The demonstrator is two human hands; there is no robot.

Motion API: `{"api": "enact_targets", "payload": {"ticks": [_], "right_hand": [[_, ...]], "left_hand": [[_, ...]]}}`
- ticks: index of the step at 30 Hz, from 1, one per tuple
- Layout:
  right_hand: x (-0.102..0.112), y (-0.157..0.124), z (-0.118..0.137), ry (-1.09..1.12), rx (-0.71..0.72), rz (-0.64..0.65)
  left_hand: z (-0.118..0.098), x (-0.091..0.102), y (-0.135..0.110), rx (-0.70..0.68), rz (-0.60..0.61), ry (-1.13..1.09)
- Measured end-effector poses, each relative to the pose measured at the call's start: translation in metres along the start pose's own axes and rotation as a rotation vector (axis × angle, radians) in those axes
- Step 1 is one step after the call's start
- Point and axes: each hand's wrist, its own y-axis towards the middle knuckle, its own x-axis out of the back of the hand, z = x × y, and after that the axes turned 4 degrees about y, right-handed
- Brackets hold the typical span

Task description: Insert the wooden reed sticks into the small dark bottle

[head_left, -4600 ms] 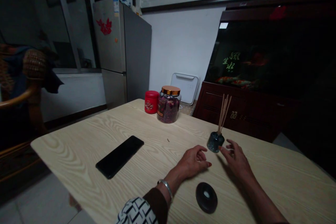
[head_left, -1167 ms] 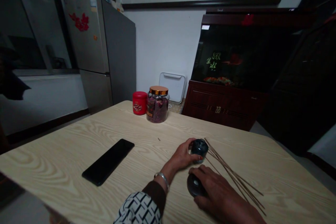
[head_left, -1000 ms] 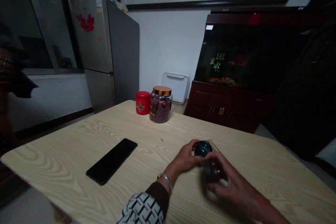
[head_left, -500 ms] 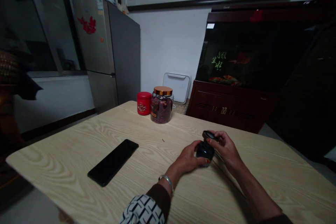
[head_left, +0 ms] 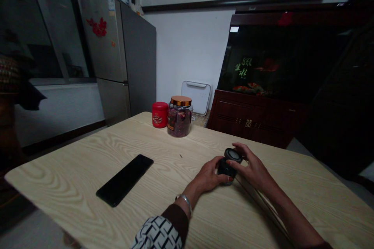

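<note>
A small dark jar [head_left: 225, 169] stands on the table, right of the middle. My left hand [head_left: 208, 175] is wrapped round its left side, with the thumb across the front. In my right hand [head_left: 250, 163] is a round black lid [head_left: 233, 155], pinched between thumb and fingers. The lid is tilted just above the jar's mouth, and its paler inner face shows. What the jar holds is hidden by the lid and my fingers.
A black phone [head_left: 125, 181] lies on the wooden table [head_left: 73, 171] to the left. Further back stand a red canister [head_left: 159, 115] and a clear jar with a copper lid [head_left: 179, 118]. A tiny dark scrap [head_left: 180, 156] lies mid-table. Behind are a fridge [head_left: 140, 54] and a fish tank [head_left: 263, 62].
My right hand has tipped the lid so that its inner face turns more towards me, and it has lowered slightly. My left hand stays on the jar.
</note>
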Motion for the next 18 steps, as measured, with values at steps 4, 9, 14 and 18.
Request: {"api": "enact_targets", "payload": {"ticks": [4, 9, 14, 18], "right_hand": [[-0.005, -0.003, 0.000, -0.085, -0.009, -0.033], [-0.003, -0.007, 0.000, 0.057, -0.061, 0.073], [0.012, -0.004, 0.000, 0.199, -0.045, 0.192], [0.015, 0.001, -0.002, 0.080, -0.006, 0.145]], "left_hand": [[-0.001, 0.000, -0.001, -0.008, 0.001, -0.003], [-0.001, 0.000, 0.000, 0.000, 0.009, -0.008], [-0.002, 0.001, 0.000, 0.009, 0.010, 0.000], [-0.004, 0.001, -0.001, 0.014, 0.018, -0.008]]}}
